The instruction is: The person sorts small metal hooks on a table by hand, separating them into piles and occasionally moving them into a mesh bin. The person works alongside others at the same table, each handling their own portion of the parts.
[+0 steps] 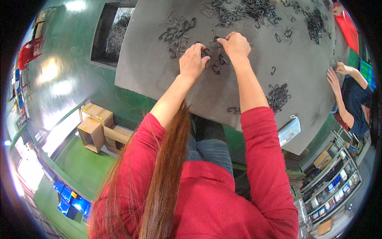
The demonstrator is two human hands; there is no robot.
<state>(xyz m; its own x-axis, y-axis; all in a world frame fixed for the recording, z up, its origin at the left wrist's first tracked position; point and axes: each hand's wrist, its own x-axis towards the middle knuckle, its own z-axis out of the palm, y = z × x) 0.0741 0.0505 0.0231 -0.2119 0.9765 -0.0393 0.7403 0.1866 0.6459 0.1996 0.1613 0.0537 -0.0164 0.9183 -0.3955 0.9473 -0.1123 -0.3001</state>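
Black metal catches the light on the table point(153, 73), where dark hooks lie about in heaps and strays. Facing them, a person in red sleeves works with both hands over the near part of the top. Thumb and fingertips of the left hand point(193, 61) close on one hook point(206, 52), which sits at the fingertips, on the side toward the other hand. Opposite, the right hand point(234, 46) has thumb and forefinger drawn near each other by a small dark piece point(217, 38); from where I stand, I cannot tell whether they pinch it or merely touch it.

What matters is the narrow gap between the hands: the held hook lies left of and a little nearer the body than the right fingertips. Just beside the left thumb, toward the body, rest a few loose hooks point(216, 69), their long axes slanting different ways; the left hand is the nearer one. Another pile point(279, 97) lies beside the right forearm, with a pale blue mask point(290, 130) near the table's edge.
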